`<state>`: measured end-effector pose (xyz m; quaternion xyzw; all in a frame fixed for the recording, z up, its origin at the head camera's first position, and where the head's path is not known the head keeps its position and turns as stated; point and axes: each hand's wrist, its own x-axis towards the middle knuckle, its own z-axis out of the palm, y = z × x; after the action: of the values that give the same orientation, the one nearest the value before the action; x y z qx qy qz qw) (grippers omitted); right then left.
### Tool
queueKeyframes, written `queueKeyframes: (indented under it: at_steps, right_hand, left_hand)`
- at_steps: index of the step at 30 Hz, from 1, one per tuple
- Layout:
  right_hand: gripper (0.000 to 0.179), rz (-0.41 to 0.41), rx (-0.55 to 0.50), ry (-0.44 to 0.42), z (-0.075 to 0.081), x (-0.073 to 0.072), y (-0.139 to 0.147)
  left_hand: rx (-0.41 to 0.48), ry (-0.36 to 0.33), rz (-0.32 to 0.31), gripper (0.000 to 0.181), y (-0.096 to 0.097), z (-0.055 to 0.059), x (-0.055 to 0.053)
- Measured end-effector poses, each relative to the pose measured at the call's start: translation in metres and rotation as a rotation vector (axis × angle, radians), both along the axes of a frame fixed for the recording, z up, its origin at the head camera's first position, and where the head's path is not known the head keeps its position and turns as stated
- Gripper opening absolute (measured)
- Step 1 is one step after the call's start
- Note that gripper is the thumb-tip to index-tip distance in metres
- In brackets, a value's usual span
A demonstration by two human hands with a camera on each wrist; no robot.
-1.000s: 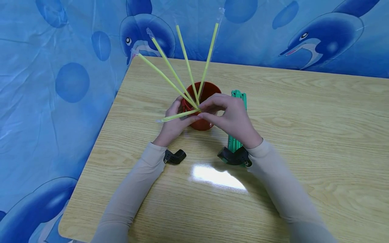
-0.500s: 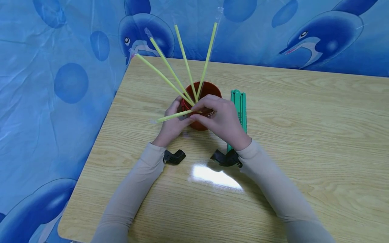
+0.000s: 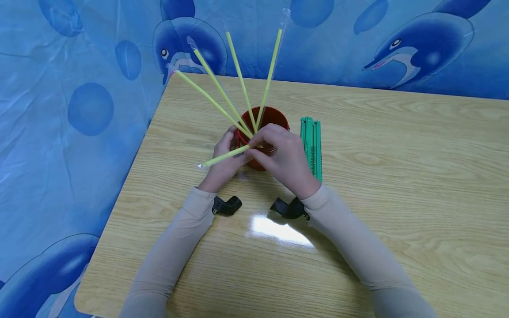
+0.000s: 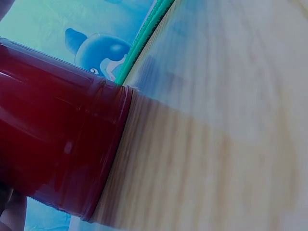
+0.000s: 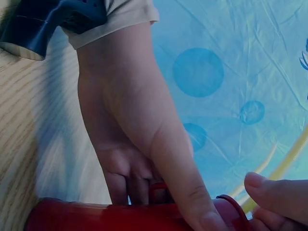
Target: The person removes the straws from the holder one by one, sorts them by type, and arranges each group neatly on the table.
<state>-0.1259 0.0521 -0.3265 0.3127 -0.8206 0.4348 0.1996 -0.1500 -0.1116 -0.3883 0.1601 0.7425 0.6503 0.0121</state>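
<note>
A red mug [image 3: 274,115] stands upright on the table, with several yellow straws [image 3: 241,73] in clear wrappers fanning out of it. My left hand [image 3: 226,165] holds the mug from its left side, its fingers by the handle [image 5: 158,191] in the right wrist view. Over the mug's near rim, my right hand [image 3: 284,152] pinches one wrapped yellow straw [image 3: 222,157] between thumb and forefinger. This straw points out to the left, above my left hand. Its inner end is hidden by my right fingers. The left wrist view shows the mug's side [image 4: 53,130] and base close up.
Long green items [image 3: 312,143] with printed text lie side by side right of the mug, partly behind my right hand. The wooden table [image 3: 397,176] reaches far to the right. A blue dolphin-print sheet [image 3: 91,108] hangs along its back and left.
My right hand has shifted left with the pinched straw, whose outer end now points lower. More of the green items shows. My left hand stays on the mug.
</note>
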Motion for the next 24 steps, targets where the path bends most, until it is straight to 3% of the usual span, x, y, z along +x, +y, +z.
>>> queueKeyframes:
  at_steps: [12,24]
  right_hand:
    - [0.011,0.009,-0.033,0.079,-0.003,-0.002,-0.002]
    - [0.009,0.059,-0.163,0.055,0.005,-0.003,0.009]
  left_hand:
    - [-0.018,0.003,0.027,0.059,0.001,-0.002,-0.002]
    - [0.007,0.034,0.006,0.061,0.001,-0.002,-0.003]
